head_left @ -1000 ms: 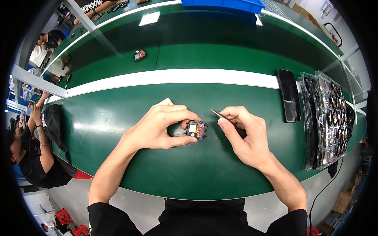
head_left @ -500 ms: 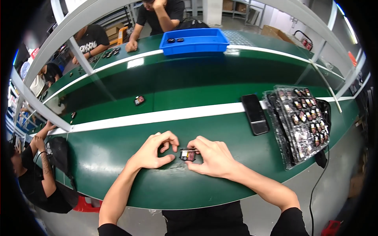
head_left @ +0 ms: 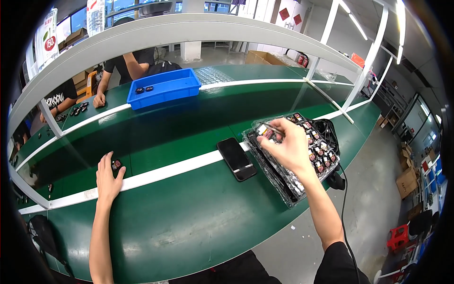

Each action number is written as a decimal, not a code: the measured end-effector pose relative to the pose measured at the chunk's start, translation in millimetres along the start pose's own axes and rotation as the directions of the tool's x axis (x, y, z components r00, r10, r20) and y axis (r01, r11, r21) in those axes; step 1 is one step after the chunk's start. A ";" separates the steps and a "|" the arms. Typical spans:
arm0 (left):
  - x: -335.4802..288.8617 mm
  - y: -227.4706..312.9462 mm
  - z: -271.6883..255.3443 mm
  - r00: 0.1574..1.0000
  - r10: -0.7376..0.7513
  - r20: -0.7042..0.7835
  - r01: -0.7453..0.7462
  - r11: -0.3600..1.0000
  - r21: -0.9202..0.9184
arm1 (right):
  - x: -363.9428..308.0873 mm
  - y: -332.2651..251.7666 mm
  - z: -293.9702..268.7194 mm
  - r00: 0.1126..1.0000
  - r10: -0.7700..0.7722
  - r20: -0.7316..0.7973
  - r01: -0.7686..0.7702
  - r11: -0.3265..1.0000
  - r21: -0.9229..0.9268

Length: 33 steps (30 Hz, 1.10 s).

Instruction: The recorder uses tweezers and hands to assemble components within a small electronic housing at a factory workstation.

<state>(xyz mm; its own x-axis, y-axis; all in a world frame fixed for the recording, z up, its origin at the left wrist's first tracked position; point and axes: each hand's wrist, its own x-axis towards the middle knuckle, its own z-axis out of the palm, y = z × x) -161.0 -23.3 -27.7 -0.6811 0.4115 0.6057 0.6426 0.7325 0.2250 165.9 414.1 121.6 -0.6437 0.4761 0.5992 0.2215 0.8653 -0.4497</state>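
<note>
My left hand (head_left: 109,182) reaches over the white rail, fingers stretched out and thumb apart. Close between its fingers and thumb lies a small black part (head_left: 117,164) with a coloured face on the green surface; whether they touch it I cannot tell. My right hand (head_left: 292,146) is over the far left corner of a stack of clear plastic trays (head_left: 288,193). Its thumb and fingers close on a small black part (head_left: 266,132) with a pale patch. A thin dark sliver, perhaps a slim tool, shows along the fingers. Several similar parts (head_left: 318,156) fill the top tray's pockets.
A black phone (head_left: 236,159) lies left of the trays. Beyond the rail stands a blue bin (head_left: 164,89) with a few dark parts inside. A black cable (head_left: 347,227) hangs off the table's right side. People sit across the table, behind a white frame (head_left: 198,28).
The view has turned right. My right hand has carried the small part from the table's middle to the trays. My left hand has moved away to the part beyond the rail, opening its fingers.
</note>
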 end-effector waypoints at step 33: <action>-65.1 94.2 -58.8 0.800 0.403 0.445 -0.098 0.819 -0.566 | -119.6 -107.4 168.0 0.791 -0.165 0.589 -0.428 0.539 0.725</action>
<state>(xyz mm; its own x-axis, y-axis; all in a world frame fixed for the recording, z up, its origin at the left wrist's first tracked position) -35.5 -13.0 -1.1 -0.4417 0.8656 0.2358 0.7916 0.2524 0.5564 96.1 238.0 -13.1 -0.9773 0.1417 0.1575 -0.1361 0.1493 -0.9794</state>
